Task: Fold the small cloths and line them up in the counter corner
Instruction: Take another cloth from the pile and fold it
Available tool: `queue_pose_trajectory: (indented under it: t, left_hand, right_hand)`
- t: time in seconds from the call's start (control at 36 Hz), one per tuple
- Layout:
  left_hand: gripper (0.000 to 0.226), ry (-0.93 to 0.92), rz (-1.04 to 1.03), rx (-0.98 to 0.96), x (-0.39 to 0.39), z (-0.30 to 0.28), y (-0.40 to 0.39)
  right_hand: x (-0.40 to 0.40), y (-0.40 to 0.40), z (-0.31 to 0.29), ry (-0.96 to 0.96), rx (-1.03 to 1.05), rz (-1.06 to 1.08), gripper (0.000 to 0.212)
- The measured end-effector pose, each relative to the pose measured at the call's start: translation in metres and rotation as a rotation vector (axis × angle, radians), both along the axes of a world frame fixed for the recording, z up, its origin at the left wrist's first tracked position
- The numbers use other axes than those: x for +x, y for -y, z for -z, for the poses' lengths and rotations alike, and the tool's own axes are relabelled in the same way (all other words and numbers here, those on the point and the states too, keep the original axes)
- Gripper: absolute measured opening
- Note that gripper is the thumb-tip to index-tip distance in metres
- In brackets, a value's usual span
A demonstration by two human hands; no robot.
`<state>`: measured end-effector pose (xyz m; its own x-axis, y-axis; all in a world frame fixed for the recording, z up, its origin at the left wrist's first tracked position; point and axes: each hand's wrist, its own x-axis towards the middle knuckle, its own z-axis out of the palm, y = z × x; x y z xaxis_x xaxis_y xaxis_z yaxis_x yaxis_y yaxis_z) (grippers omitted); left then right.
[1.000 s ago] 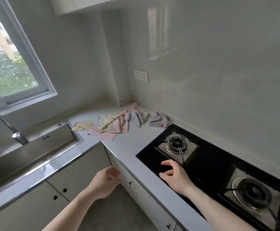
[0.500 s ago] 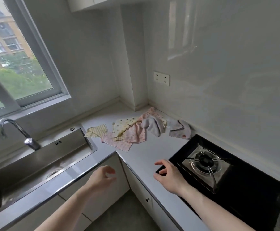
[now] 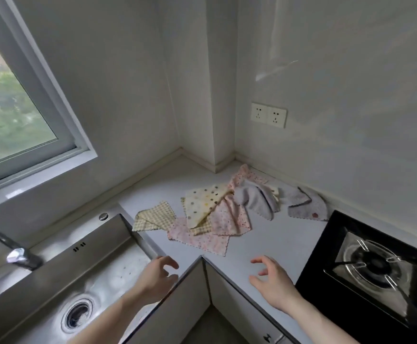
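Several small cloths lie in a loose, unfolded heap on the white counter [image 3: 272, 242] near its corner. A yellow checked cloth [image 3: 156, 216] is leftmost, by the sink. A pink flowered cloth [image 3: 200, 238] lies nearest me, with a cream dotted cloth [image 3: 206, 202] over it. Further right are a crumpled grey cloth [image 3: 258, 198] and a grey cloth with a red mark [image 3: 306, 204]. My left hand [image 3: 156, 276] hovers over the sink's right edge, fingers loosely curled, holding nothing. My right hand [image 3: 273, 281] hovers above the counter's front, fingers relaxed and empty. Both hands are short of the cloths.
A steel sink [image 3: 78, 276] with a drain and a tap [image 3: 16, 254] fills the left. A black gas hob [image 3: 376, 266] sits at the right. A wall pillar [image 3: 217, 120] juts into the corner, and a double socket [image 3: 268, 114] is on the right wall.
The view has swung left and closer to the corner, so the cloths look nearer. Both hands have moved forward toward the heap; the right hand has left the hob edge.
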<state>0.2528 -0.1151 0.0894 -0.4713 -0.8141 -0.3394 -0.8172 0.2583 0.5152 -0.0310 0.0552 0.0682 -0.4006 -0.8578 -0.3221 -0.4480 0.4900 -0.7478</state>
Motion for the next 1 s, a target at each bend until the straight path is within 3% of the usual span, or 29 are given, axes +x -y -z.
queue_pose_trajectory:
  t: [0.25,0.47,0.53,0.67,0.86,1.0]
  left_hand:
    - [0.022,-0.025,0.046,-0.075,0.002,0.056,0.093]
    - [0.034,-0.049,0.224,-0.32,-0.023,0.137,0.132]
    - [0.034,-0.093,0.246,-0.379,-0.03,0.16,0.131]
    - [0.02,-0.267,0.19,-0.572,-0.045,0.19,0.119]
    - [0.014,-0.303,0.257,-0.695,-0.04,0.215,0.127]
    - [0.014,-0.332,0.277,-0.755,-0.038,0.225,0.134]
  right_hand:
    - [0.027,0.088,0.041,-0.099,0.087,-0.041,0.028]
    - [0.011,0.138,0.12,-0.26,0.003,-0.176,0.05]
    - [0.008,0.143,0.147,-0.378,-0.038,-0.218,0.056]
    - [0.011,0.153,0.186,-0.586,-0.271,-0.11,0.038]
    - [0.005,0.15,0.198,-0.513,-0.442,-0.111,0.009]
    - [0.009,0.147,0.201,-0.499,-0.502,-0.102,0.018]
